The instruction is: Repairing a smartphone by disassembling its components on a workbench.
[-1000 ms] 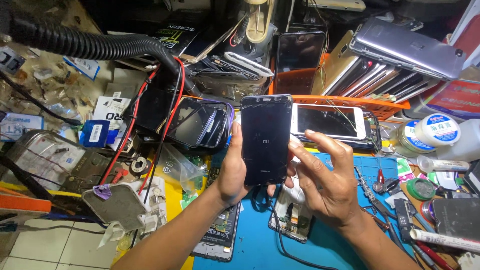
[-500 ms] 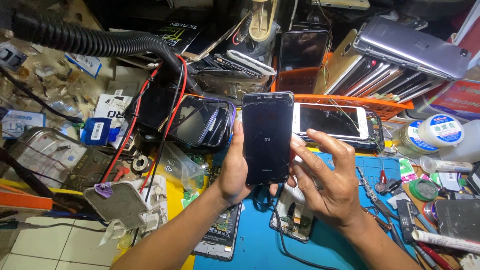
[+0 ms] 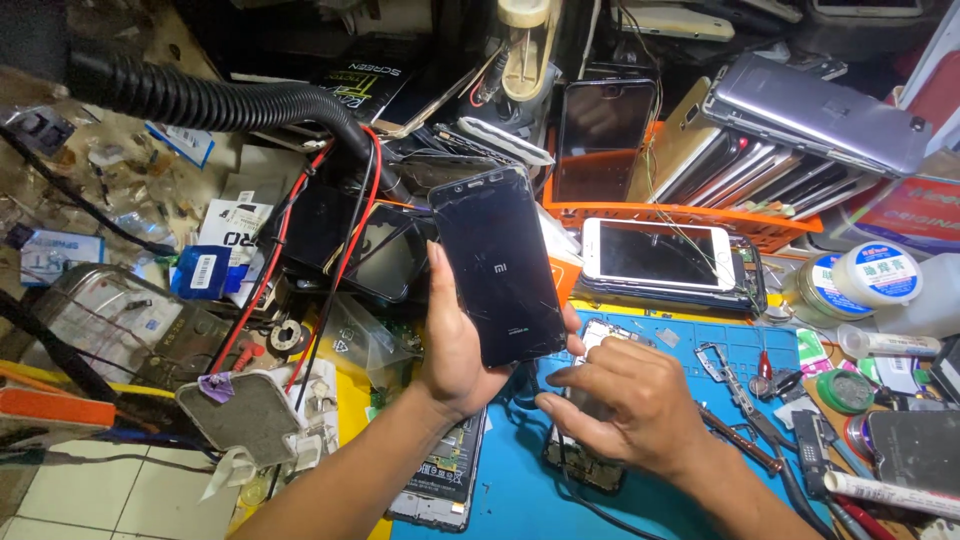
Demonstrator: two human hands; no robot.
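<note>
Holding a black phone (image 3: 500, 268) up off the bench, the left hand (image 3: 462, 345) has its fingers wrapped tight around the lower half. The thumb lies along the phone's left edge and the fingertips peek out on its right edge. The phone's dark back faces up, tilted a little, and it has thin cracks and scratches.

Just to the right of that hand, and a bit lower, is the right hand (image 3: 622, 408). Its fingers are bent loosely and are not gripping anything. Its pointing finger reaches left, close under the bottom of the black phone. I cannot tell if it touches the phone.

Under the right hand lies an opened phone (image 3: 582, 462) on a blue mat (image 3: 520, 480). Below the left wrist lies another opened phone (image 3: 440, 480).

Beyond the right hand, farther back, a white phone (image 3: 655, 253) lies flat. Behind it an orange tray (image 3: 690, 215) holds a row of phones. To the right of the right hand are tweezers (image 3: 735, 375). Far to the left of the left hand, a thick black hose (image 3: 215, 100) bends over red wires (image 3: 350, 215).
</note>
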